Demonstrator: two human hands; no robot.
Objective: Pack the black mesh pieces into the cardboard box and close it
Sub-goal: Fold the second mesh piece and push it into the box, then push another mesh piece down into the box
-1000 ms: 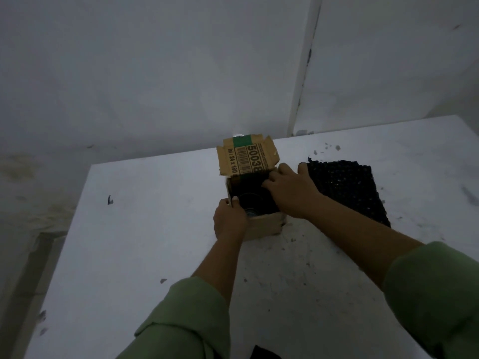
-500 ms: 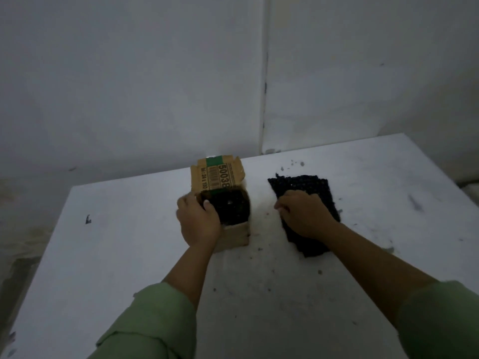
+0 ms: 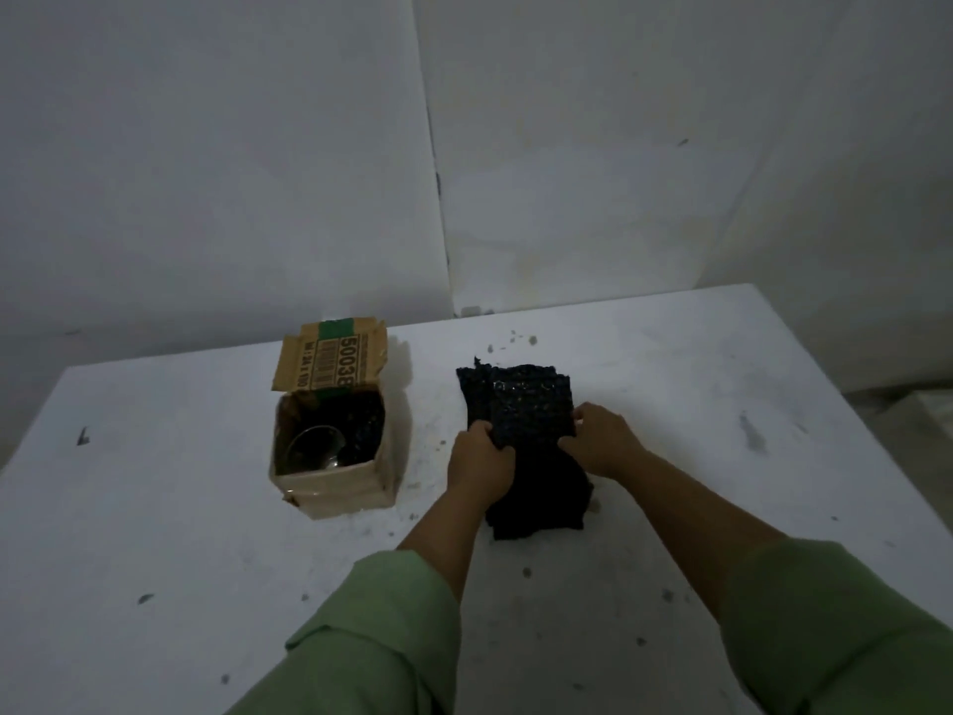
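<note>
Dim, greyish light is falling evenly over the scene, leaving the open brown cardboard box [image 3: 334,446] casting only a faint shadow toward the white table's [image 3: 154,508] far edge. Wide-angle distortion is bending that far edge, and the black mesh stack [image 3: 526,405] is losing detail in murk.

White table [image 3: 180,534] — cardboard box [image 3: 340,487], black mesh pieces [image 3: 531,405].

Mesh pieces [image 3: 521,405] right of box [image 3: 335,487]

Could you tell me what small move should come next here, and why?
Probably lift the top mesh piece off the stack and carry it left to the open cardboard box: the left hand and right hand grip its near edge, and the flap stands open.
</note>
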